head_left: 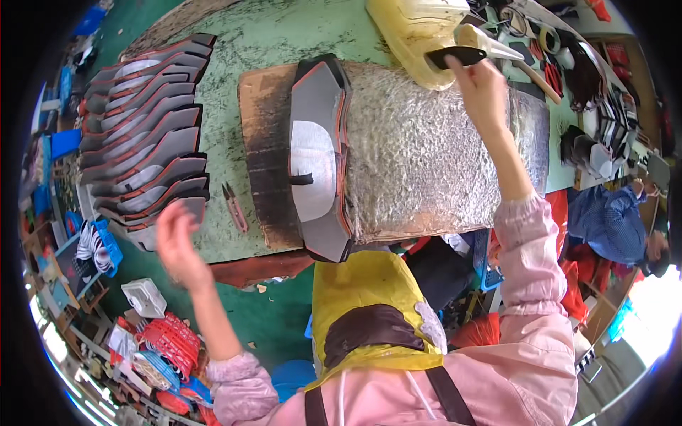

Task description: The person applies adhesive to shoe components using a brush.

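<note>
My right hand (pixel 484 92) is raised at the far right of the table, pinching a flat black leaf-shaped piece (pixel 449 56) beside a yellowish plastic jug (pixel 412 35). Near the left table edge, my left hand (pixel 179 245) is blurred, its fingers loosely apart with nothing visible in them. It is by the near end of a row of overlapping grey-and-black curved pieces (pixel 153 117) with red edging, resembling shoe uppers. Similar pieces (pixel 312 163) lie in a stack at the middle, with a white patch and a small black strip on top.
Beneath the stack lies a cardboard board (pixel 273 92) with a glue-crusted surface (pixel 426 156). Pink-handled thread snips (pixel 234 207) rest left of it. A wooden-handled tool (pixel 538 79) and assorted supplies crowd the far right. Another person (pixel 607 216) is at the right.
</note>
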The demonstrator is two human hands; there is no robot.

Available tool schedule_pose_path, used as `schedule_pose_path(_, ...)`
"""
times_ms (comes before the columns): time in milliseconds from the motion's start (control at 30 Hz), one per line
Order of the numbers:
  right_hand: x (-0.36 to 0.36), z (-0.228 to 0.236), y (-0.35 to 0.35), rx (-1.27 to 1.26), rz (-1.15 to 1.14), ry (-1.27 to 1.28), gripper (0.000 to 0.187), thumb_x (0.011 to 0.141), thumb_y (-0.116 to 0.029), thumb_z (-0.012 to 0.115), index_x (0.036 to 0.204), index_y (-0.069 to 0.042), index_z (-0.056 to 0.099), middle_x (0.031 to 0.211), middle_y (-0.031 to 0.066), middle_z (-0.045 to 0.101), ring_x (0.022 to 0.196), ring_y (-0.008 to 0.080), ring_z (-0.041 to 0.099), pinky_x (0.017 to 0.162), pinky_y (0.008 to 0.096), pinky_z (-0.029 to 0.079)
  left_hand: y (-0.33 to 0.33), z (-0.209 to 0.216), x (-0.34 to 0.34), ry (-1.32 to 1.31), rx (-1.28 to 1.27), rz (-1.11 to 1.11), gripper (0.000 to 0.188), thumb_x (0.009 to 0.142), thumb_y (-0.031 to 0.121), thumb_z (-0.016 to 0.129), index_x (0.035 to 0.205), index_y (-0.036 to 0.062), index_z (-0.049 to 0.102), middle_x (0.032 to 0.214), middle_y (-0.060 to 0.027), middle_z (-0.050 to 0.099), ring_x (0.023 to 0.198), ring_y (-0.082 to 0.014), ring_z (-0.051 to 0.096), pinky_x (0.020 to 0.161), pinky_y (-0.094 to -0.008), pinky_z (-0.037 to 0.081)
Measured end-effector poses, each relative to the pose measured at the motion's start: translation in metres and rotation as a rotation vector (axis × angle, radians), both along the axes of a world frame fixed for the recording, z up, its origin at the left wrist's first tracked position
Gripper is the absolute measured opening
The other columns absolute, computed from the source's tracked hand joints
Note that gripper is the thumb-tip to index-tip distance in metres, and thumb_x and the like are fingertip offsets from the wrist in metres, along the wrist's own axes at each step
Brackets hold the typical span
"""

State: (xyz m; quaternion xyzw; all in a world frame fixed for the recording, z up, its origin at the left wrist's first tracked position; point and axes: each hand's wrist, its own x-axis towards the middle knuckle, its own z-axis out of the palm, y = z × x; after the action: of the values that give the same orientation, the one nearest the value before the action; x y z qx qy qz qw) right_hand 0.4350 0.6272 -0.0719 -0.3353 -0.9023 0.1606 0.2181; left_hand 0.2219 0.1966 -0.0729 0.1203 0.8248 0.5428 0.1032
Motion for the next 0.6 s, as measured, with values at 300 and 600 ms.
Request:
schedule_pose_path(300,-0.025,-0.016,-0.085,-0.886,0.244,0.048,0.015,0.086,-0.014,0.066,0.098,-0.007,0.069,0.066,0.0068,0.062,0.051,0.0082,0.051,0.047,0.0247,0.04,0.147,-0.009,0.042,-0.3,-0.185,-0.496,0.046,0.079,0.006,0.068,0.123,0.0062,0.053,0.092,-0.0026,0.046,0.073,-0.0102,0.046,0.067,-0.024,0.045)
schedule_pose_path(600,-0.042,-0.022,-0.091,-0.392,0.052,0.398,0.011,0.085,-0.013,0.066,0.093,-0.006,0.069,0.058,0.0022,0.057,0.046,0.0076,0.044,0.043,0.0251,0.033,0.145,-0.017,0.038,-0.373,-0.139,-0.476,0.042,0.078,0.006,0.071,0.115,0.0015,0.053,0.087,-0.001,0.05,0.071,-0.0082,0.045,0.064,-0.0222,0.045)
